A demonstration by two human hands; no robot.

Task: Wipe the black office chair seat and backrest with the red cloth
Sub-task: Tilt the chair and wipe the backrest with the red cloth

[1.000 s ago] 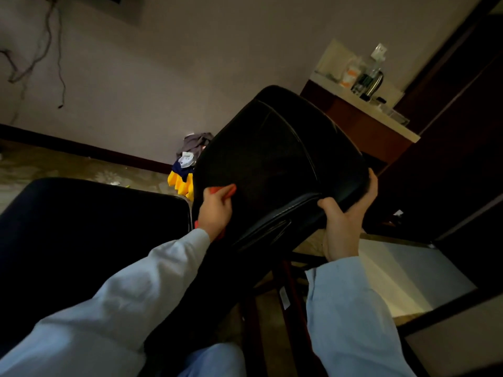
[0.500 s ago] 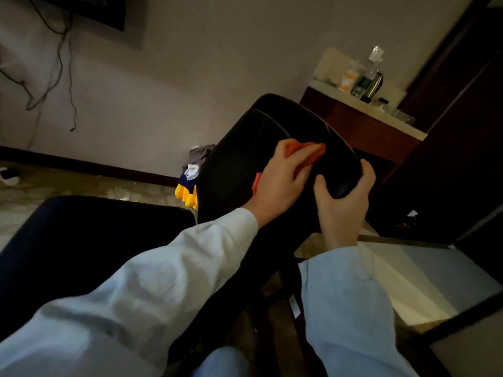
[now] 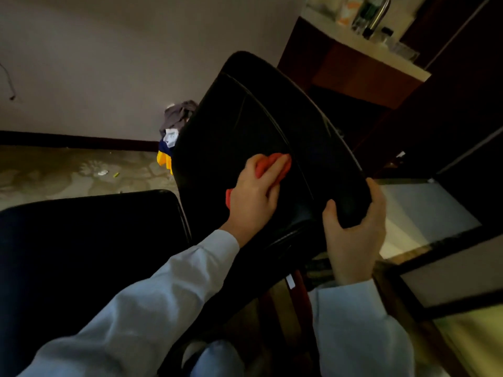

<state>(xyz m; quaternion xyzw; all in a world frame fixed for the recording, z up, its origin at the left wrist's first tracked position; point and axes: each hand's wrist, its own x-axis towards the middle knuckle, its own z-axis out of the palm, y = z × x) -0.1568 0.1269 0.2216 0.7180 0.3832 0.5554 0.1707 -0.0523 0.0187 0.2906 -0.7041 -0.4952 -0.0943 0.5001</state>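
The black office chair's backrest (image 3: pixel 245 118) fills the middle of the view, tilted toward me. My left hand (image 3: pixel 253 197) lies flat on its lower middle, pressing the red cloth (image 3: pixel 272 165) against the leather; only the cloth's edges show past my fingers and under my palm. My right hand (image 3: pixel 353 235) grips the backrest's right edge, thumb in front and fingers wrapped behind. The black seat (image 3: pixel 81 254) spreads out at lower left, under my left sleeve.
A pile of clothes with yellow fabric (image 3: pixel 174 131) lies on the floor by the wall behind the chair. A wooden cabinet with bottles and a kettle (image 3: pixel 370 14) stands at upper right. A glass-topped table (image 3: pixel 424 213) is at right. Small litter dots the floor.
My left hand with the red cloth went from the backrest's left edge up toward the upper right, then came back down to the lower middle. My right hand kept its grip on the edge.
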